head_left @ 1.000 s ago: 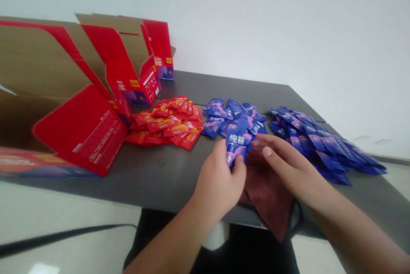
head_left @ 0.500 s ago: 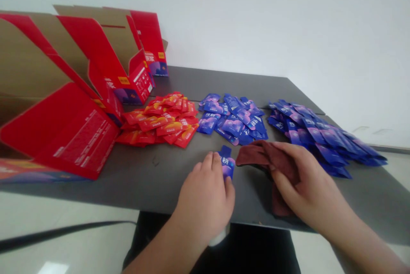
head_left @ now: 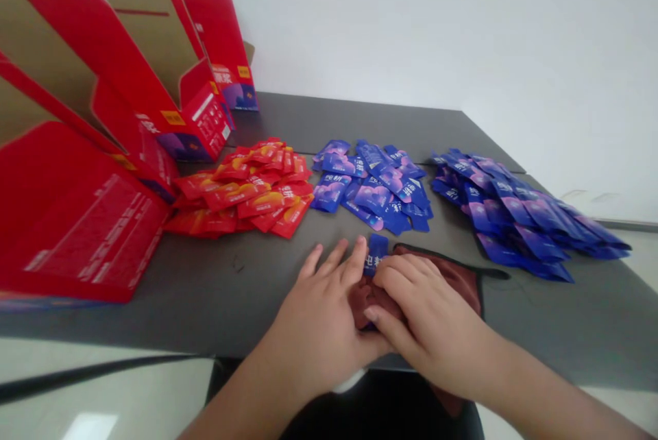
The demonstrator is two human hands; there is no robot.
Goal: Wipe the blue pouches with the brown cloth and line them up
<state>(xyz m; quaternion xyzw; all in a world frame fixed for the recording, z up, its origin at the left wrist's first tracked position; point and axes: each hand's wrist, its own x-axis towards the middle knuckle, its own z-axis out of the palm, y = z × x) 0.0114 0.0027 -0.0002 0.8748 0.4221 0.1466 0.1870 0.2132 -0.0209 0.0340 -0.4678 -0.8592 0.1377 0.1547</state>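
My left hand [head_left: 319,320] lies flat on the dark table [head_left: 257,289], fingers stretched out. Its forefinger touches a single blue sachet [head_left: 377,253]. My right hand [head_left: 424,320] is beside it, fingers curled and pressed on a dark red cloth [head_left: 462,274]. The cloth covers the lower part of that sachet, and only the sachet's top end shows. Both hands touch at the thumbs, near the table's front edge.
Behind the hands lie a heap of red sachets [head_left: 247,190], a middle heap of blue sachets [head_left: 375,183] and a larger blue heap [head_left: 519,214] at the right. Open red cardboard boxes [head_left: 92,152] stand at the left. A white wall is behind.
My left hand drew the blue sachet back from the middle heap and laid it down. My right hand took the red cloth and brought it left onto the sachet.
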